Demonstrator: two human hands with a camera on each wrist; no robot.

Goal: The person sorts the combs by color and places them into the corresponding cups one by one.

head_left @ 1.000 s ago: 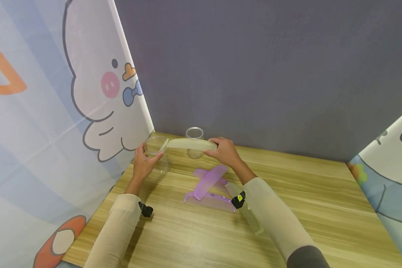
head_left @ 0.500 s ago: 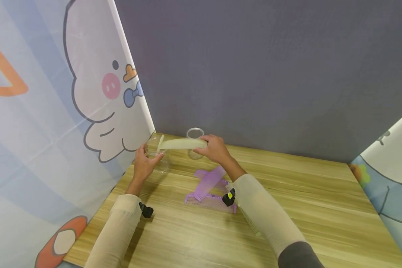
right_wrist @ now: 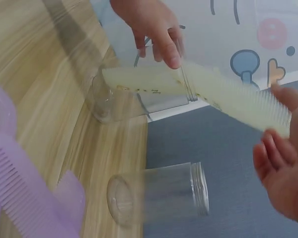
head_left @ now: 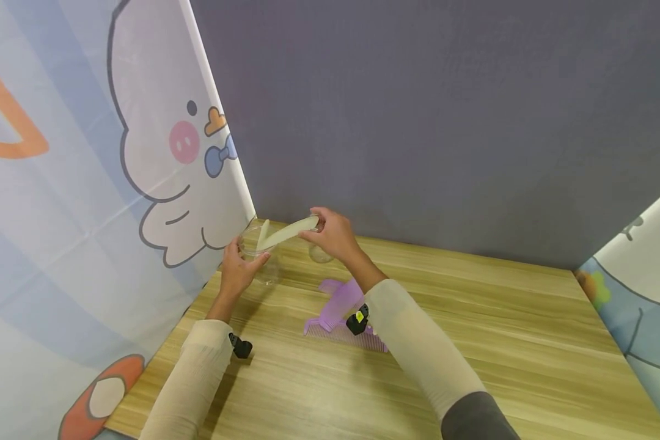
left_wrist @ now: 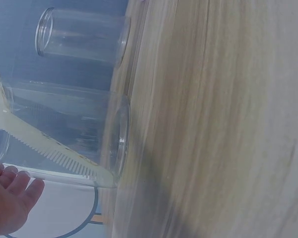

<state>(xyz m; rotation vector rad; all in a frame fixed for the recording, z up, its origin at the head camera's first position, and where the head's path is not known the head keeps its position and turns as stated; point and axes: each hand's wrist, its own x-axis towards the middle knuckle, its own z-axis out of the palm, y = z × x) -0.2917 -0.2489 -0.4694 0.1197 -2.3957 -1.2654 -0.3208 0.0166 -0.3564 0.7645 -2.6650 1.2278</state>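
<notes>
The left hand grips a clear jar near its rim, thumb on one side and fingers on the other. One pale green comb stands slanted inside that jar, its upper end above the rim. My right hand pinches the far end of a second pale green comb, whose other end is at the jar's mouth. In the right wrist view, the right hand holds this comb by its end, and the left hand is around the jar.
A second clear jar stands behind, partly hidden by the right hand in the head view. Several purple combs lie piled on the wooden table, partly under the right forearm. A dark grey panel rises along the table's back edge.
My right hand has moved left with its comb, bringing the comb's near end to the jar's mouth and tilting it, outer end higher. The left hand has stayed on the jar.
</notes>
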